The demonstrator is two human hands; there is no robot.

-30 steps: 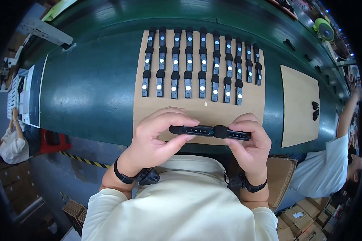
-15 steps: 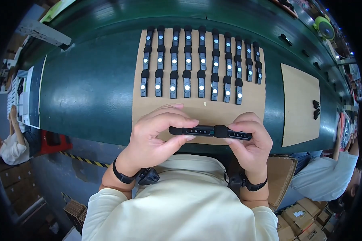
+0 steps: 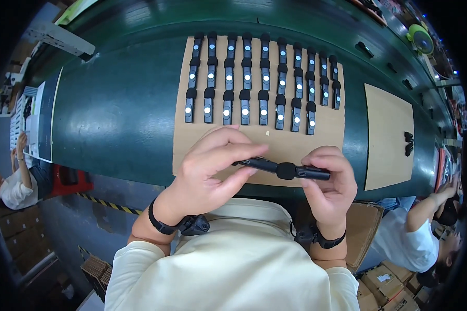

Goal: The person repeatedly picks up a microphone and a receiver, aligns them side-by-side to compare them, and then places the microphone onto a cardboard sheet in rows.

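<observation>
My left hand (image 3: 217,167) pinches a small black clip-on wireless microphone (image 3: 261,164) between thumb and fingers, its far end hidden behind them. In my right hand (image 3: 328,182) is a second black clip-on microphone (image 3: 312,173), whose round foam windscreen (image 3: 285,170) points left and meets the end of the first one. Both are held level, end to end, above the near edge of a cardboard sheet (image 3: 218,142). Beyond my hands, similar foam-topped microphones (image 3: 245,111) with round white spots stand out in three rows on that sheet.
A small pale chip (image 3: 268,133) lies on the sheet. The green table (image 3: 109,119) runs underneath. To the right is another cardboard sheet (image 3: 386,140) with a few black pieces (image 3: 409,143). Co-workers sit at both sides, and cardboard boxes (image 3: 386,280) stand at lower right.
Both microphones have been rolled in my hands: the sides with small marks have turned away, and edges with a small slot now show. The co-worker at right has raised an arm.
</observation>
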